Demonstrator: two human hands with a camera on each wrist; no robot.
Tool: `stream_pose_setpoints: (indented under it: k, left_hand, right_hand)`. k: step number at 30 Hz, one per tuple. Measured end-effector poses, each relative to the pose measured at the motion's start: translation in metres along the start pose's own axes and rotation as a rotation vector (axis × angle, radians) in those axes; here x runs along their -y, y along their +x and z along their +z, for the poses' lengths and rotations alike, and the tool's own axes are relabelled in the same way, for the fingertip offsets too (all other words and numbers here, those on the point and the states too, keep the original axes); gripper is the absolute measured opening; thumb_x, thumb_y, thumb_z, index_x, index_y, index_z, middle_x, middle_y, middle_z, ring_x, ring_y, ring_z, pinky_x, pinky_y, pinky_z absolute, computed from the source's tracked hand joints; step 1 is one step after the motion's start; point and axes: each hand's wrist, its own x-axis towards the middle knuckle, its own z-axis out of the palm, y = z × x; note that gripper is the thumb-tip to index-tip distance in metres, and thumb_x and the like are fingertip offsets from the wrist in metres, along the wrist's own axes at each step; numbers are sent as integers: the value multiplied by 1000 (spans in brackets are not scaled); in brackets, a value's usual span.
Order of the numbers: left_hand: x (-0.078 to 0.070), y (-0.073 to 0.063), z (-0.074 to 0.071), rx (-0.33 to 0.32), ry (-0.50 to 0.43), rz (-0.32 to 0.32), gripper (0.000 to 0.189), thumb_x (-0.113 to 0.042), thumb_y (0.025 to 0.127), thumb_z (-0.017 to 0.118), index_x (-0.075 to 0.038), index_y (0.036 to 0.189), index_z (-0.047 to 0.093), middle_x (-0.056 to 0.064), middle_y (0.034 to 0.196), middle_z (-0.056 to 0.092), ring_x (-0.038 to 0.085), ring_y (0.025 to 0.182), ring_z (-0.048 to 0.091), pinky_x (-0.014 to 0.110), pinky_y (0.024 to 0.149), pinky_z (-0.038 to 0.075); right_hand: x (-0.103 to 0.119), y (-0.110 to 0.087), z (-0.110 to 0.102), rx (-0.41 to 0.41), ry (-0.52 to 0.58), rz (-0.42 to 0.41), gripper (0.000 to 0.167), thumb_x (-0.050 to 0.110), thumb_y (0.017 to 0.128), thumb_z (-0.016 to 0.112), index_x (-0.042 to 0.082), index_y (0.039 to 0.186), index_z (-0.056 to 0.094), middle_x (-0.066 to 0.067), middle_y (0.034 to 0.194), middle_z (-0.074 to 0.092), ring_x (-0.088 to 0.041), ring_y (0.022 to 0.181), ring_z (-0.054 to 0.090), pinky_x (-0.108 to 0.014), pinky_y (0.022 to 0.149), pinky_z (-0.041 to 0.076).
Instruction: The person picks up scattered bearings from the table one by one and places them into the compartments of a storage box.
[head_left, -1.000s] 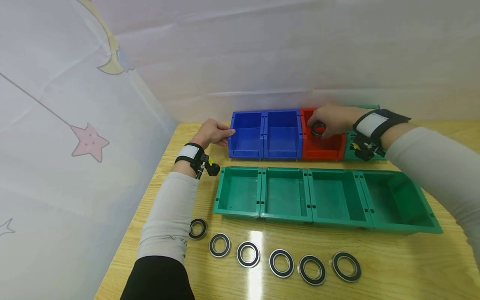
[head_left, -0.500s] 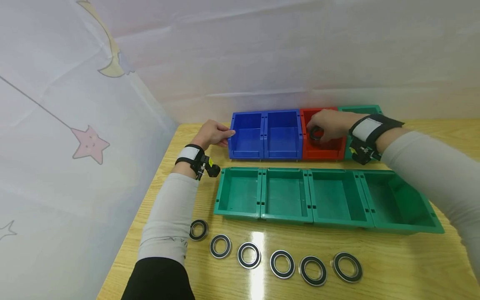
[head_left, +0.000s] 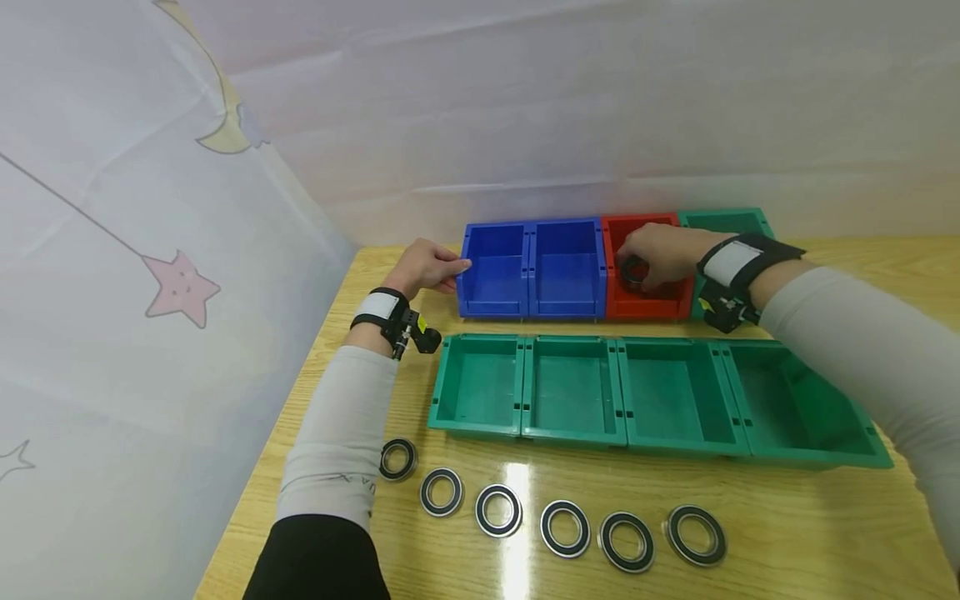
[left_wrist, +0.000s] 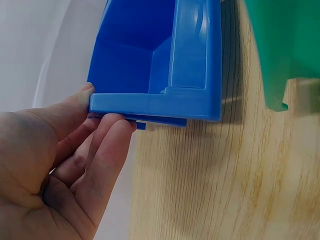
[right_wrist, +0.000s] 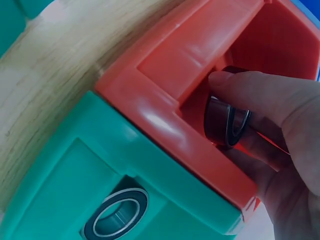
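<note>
My right hand (head_left: 660, 252) is inside the red bin (head_left: 648, 308) of the back row and grips a ball bearing (right_wrist: 217, 120) between thumb and fingers. In the right wrist view the bearing stands on edge, tilted, within the bin's walls. At the left end of that row, my left hand (head_left: 424, 266) pinches the side wall of a blue bin (left_wrist: 155, 105), thumb on the rim and fingers outside, partly beneath it. The right wrist view also shows another bearing (right_wrist: 142, 200) lying in the green bin (right_wrist: 55, 195) beside the red one.
A second blue bin (head_left: 566, 308) stands between the held blue bin and the red bin. In front runs a row of joined green bins (head_left: 573, 437). Several bearings, including one at the right (head_left: 717, 546), lie in a curved line on the wooden table (head_left: 450, 567). A printed cloth (head_left: 562, 125) hangs behind.
My right hand has moved slightly down and toward me in the red bin, still gripping the bearing. The left hand has stayed on the blue bin's wall.
</note>
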Motion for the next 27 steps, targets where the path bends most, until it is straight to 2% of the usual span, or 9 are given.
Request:
stream_pose_setpoints:
  k: [18, 27]
  left_hand:
    - [-3, -3, 0, 3, 7, -9, 41, -31, 96, 66, -4, 127, 67, 17, 111, 70, 14, 74, 69, 42, 89, 60]
    - [-3, -5, 0, -2, 17, -8, 42, -31, 96, 66, -4, 129, 66, 17, 111, 71, 13, 73, 68, 42, 88, 60]
  right_hand:
    - [-4, 2, 13, -4, 8, -11, 36, 5, 77, 81, 1, 111, 69, -9, 102, 69, -22, 94, 62, -46, 87, 57]
    - [-1, 3, 14, -6, -12, -6, 36, 3, 76, 81, 1, 110, 69, -9, 100, 69, -23, 93, 61, -47, 86, 56]
